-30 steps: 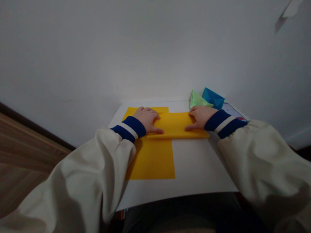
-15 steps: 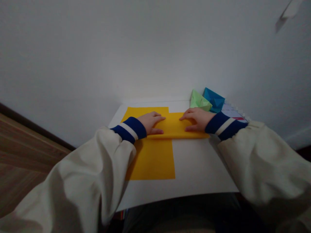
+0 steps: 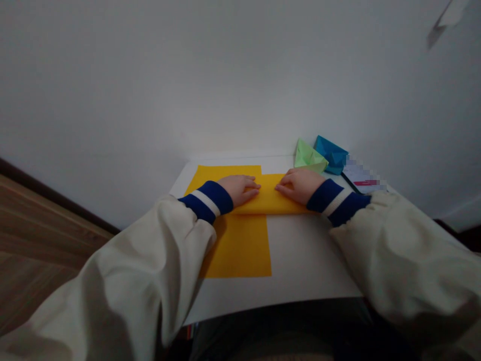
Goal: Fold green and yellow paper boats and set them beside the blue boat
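Note:
A folded sheet of yellow paper (image 3: 267, 201) lies crosswise on a larger yellow sheet (image 3: 240, 250). My left hand (image 3: 239, 188) rests on its left part, fingers stretched out and thumb slightly apart. On the right part is my right hand (image 3: 298, 184), palm down, its fingers reaching inward and the thumb a little apart from them. A narrow gap separates the two sets of fingertips. The palms hide some of the paper, and its near edge looks folded over.
Behind my right hand stand a light green folded paper piece (image 3: 308, 156) and a blue one (image 3: 331, 154). A printed item (image 3: 363, 175) lies right of them on the white tabletop (image 3: 308, 265). A wall (image 3: 240, 75) rises behind; wooden furniture (image 3: 45, 240) is at left.
Both hands have shifted slightly inward, so their fingertips are closer together. The thumbs have drawn nearer the fingers. The yellow sheets look nearly unmoved.

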Demonstrator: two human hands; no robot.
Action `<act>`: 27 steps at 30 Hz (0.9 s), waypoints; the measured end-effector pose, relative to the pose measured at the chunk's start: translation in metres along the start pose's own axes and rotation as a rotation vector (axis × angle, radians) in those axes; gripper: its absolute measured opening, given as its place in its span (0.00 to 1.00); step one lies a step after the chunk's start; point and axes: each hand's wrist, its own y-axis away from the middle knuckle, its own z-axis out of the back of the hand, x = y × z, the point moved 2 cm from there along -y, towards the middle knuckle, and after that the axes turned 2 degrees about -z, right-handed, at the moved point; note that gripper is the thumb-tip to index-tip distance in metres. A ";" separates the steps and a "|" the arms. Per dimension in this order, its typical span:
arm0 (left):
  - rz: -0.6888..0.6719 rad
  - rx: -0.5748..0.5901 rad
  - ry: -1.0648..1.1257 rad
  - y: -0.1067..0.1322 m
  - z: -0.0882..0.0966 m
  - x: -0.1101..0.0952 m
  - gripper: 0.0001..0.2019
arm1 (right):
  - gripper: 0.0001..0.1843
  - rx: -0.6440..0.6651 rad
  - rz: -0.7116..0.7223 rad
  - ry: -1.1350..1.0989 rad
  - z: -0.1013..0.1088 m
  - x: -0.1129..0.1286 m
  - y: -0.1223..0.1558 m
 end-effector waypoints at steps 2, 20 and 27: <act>0.031 -0.006 0.002 0.001 0.002 -0.004 0.22 | 0.24 -0.010 -0.024 0.007 0.001 0.001 0.000; -0.076 -0.046 0.014 0.007 -0.008 -0.002 0.34 | 0.40 -0.065 -0.012 0.017 0.000 0.004 0.018; 0.003 -0.008 -0.009 0.013 -0.014 -0.009 0.35 | 0.39 -0.083 0.009 0.041 -0.002 0.008 0.022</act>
